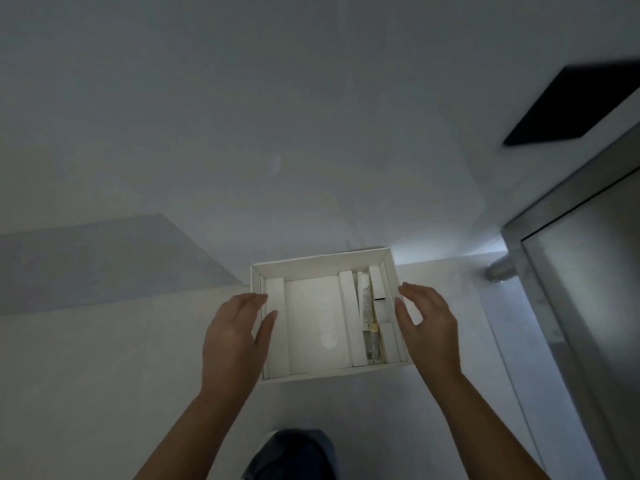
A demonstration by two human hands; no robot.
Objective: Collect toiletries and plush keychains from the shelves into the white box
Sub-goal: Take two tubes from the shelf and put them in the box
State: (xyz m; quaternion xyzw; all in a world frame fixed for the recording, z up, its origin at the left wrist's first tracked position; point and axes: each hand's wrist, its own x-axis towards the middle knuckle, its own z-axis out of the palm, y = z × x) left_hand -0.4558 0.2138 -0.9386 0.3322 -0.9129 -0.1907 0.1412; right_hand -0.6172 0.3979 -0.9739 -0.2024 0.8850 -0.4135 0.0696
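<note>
Grip, left hand (pixel 235 327): fingers straight, apart, holding nothing, at left wall of white box (pixel 322 259) | grip, right hand (pixel 427 323): fingers loosely spread, holding nothing, beside right wall | white box on floor (pixel 104 375), open-topped | tube (pixel 367 306) lies in right compartment

The box (pixel 322 260) stands on the floor (pixel 104 375), its far side near the wall (pixel 277 133). Inside, upright partitions divide it into compartments running from front to back. In a narrow compartment on the right lies a tube (pixel 364 296), and a small bottle (pixel 373 344) lies in line before it. Just right of the tube is a small carton (pixel 377 284).

The left hand (pixel 235 334) is at the left wall of the box and the right hand (pixel 427 327) at the right wall. Whether they touch it, I cannot tell. A door frame (pixel 554 271) stands well to the right. The person's leg (pixel 294 455) is before the box.
</note>
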